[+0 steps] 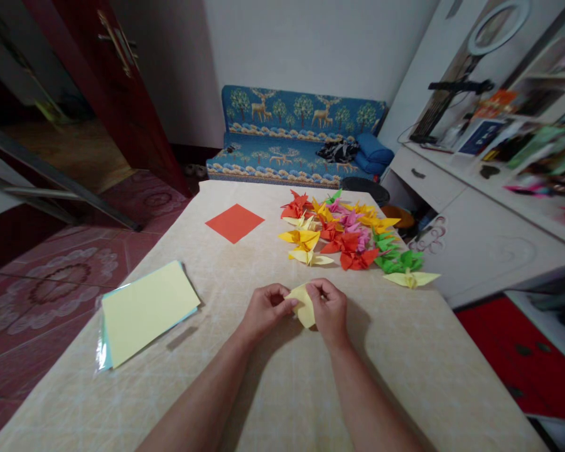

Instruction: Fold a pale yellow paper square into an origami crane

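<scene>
A small folded piece of yellow paper (304, 304) is pinched between both hands just above the beige table (273, 389). My left hand (265, 309) grips its left corner with thumb and fingers closed. My right hand (328, 306) is closed over its right side, covering part of the paper. A heap of folded paper cranes (353, 235) in red, yellow, pink, orange and green lies beyond the hands to the right. A pale yellow crane (410, 278) rests at the near end of that heap.
A stack of pale yellow sheets (145, 311) in a clear wrapper lies at the left. A single red square sheet (234, 222) lies farther back. A blue patterned sofa (292, 135) stands behind the table, a white cabinet (475, 232) at right, a red door (117, 88) at left.
</scene>
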Motion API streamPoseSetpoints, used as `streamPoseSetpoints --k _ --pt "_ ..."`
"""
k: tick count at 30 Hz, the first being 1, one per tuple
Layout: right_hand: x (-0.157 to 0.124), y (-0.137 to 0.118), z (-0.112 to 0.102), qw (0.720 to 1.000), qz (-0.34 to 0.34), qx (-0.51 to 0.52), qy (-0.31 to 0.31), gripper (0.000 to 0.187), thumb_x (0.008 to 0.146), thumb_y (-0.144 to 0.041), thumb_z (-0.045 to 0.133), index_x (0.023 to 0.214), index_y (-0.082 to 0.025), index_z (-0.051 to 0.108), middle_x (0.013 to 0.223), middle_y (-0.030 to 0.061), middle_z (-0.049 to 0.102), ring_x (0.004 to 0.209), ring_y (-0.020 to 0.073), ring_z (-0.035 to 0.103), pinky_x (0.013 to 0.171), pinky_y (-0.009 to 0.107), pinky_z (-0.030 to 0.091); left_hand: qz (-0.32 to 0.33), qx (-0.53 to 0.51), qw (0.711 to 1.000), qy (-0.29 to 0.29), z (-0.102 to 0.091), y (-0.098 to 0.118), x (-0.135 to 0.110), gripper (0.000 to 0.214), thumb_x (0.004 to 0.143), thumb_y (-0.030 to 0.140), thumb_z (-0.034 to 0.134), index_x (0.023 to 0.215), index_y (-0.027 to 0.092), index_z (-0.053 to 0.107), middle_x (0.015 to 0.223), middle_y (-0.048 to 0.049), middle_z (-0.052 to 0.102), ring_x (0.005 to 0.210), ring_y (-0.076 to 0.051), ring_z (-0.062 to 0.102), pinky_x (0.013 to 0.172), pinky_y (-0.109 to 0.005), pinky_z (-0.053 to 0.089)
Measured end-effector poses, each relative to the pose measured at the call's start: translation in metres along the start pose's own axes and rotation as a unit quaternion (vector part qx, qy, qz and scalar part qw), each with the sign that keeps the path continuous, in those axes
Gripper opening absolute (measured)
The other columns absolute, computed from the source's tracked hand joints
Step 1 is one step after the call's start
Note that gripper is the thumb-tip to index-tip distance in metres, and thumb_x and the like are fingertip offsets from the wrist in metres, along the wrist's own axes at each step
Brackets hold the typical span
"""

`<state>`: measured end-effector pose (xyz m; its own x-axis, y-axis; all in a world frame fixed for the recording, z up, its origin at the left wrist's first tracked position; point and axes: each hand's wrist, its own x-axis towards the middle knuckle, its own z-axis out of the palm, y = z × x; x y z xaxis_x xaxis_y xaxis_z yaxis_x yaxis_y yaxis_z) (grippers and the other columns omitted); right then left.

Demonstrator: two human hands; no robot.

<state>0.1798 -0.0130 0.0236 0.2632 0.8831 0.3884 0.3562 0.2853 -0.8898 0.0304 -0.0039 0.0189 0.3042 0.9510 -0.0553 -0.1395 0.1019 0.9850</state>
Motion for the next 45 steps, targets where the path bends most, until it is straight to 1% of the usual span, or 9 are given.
streamPoseSetpoints --k 5,12,17,25,27,31,35,41,45 --pt "-0.003 0.000 0.002 1.000 -0.008 -0.020 0.011 0.017 0.081 -0.027 0.057 0.069 -0.016 0.062 0.062 -0.0007 0.060 0.059 0.0131 0.053 0.058 0.022 0.041 0.017 0.071 0.995 0.069 0.000 -0.002 0.001 0.028 0.068 0.033 0.073 0.060 0.011 0.056 0.053 -0.0005 0.057 0.046 -0.007 0.047 0.044 -0.018 0.034" --pt "-0.005 -0.002 0.003 1.000 0.012 -0.018 0.013 0.018 0.081 -0.027 0.057 0.068 -0.016 0.061 0.062 -0.0009 0.060 0.058 0.0131 0.053 0.056 0.022 0.041 0.002 0.063 0.995 0.078 0.000 -0.001 0.002 0.028 0.066 0.030 0.073 0.062 0.013 0.051 0.055 -0.0005 0.058 0.047 -0.009 0.050 0.045 -0.019 0.036" --pt "-0.005 -0.002 0.005 0.999 0.028 -0.011 0.013 0.018 0.081 -0.028 0.056 0.069 -0.015 0.062 0.061 -0.0009 0.059 0.057 0.0126 0.051 0.054 0.022 0.040 0.029 0.000 0.997 0.073 -0.001 0.002 0.000 0.034 0.068 0.025 0.072 0.084 0.020 0.042 0.055 0.0057 0.058 0.047 -0.009 0.052 0.048 -0.019 0.039" --pt "-0.008 -0.003 0.007 0.998 0.054 0.015 0.034 0.021 0.080 -0.032 0.057 0.070 -0.015 0.062 0.060 -0.0006 0.058 0.056 0.0127 0.052 0.053 0.022 0.041 0.052 0.008 0.995 0.089 0.001 0.002 0.000 0.041 0.073 0.028 0.068 0.108 0.018 0.049 0.059 0.0034 0.060 0.051 -0.009 0.052 0.052 -0.019 0.040" --pt "-0.007 -0.003 0.006 0.996 0.060 0.018 0.066 0.022 0.080 -0.033 0.057 0.070 -0.015 0.062 0.061 -0.0003 0.058 0.056 0.0129 0.052 0.052 0.022 0.041 0.021 -0.012 0.998 0.065 0.003 0.002 0.000 0.044 0.072 0.031 0.070 0.109 0.015 0.052 0.064 0.0005 0.062 0.053 -0.010 0.054 0.053 -0.020 0.041" --pt "-0.005 -0.003 0.005 0.992 0.050 0.025 0.114 0.022 0.080 -0.034 0.057 0.071 -0.014 0.062 0.061 0.0001 0.059 0.056 0.0131 0.052 0.052 0.022 0.042 -0.041 0.008 0.998 -0.037 0.006 0.004 -0.003 0.033 0.070 0.036 0.072 0.082 0.006 0.064 0.067 -0.0070 0.064 0.053 -0.010 0.054 0.051 -0.021 0.040" --pt "-0.007 -0.004 0.005 0.989 0.039 0.028 0.138 0.022 0.081 -0.034 0.057 0.071 -0.014 0.061 0.061 -0.0003 0.058 0.056 0.0125 0.052 0.051 0.021 0.041 -0.054 -0.008 0.994 -0.097 0.008 0.005 -0.007 0.035 0.067 0.035 0.075 0.086 0.007 0.067 0.072 -0.0076 0.067 0.054 -0.011 0.056 0.051 -0.021 0.042" --pt "-0.012 -0.008 0.007 0.990 0.029 0.027 0.134 0.021 0.081 -0.032 0.057 0.071 -0.015 0.061 0.061 -0.0009 0.057 0.055 0.0119 0.051 0.051 0.021 0.041 -0.085 0.003 0.993 -0.083 0.009 0.005 -0.010 0.036 0.065 0.039 0.075 0.078 0.008 0.063 0.058 -0.0042 0.062 0.042 -0.010 0.052 0.043 -0.021 0.043" --pt "-0.010 -0.010 0.006 0.990 0.042 0.031 0.131 0.021 0.082 -0.033 0.056 0.072 -0.015 0.060 0.062 -0.0003 0.057 0.056 0.0125 0.051 0.052 0.021 0.041 -0.061 0.007 0.995 -0.074 0.011 0.008 -0.010 0.036 0.068 0.039 0.073 0.084 0.008 0.064 0.066 -0.0052 0.063 0.048 -0.010 0.053 0.047 -0.022 0.046"
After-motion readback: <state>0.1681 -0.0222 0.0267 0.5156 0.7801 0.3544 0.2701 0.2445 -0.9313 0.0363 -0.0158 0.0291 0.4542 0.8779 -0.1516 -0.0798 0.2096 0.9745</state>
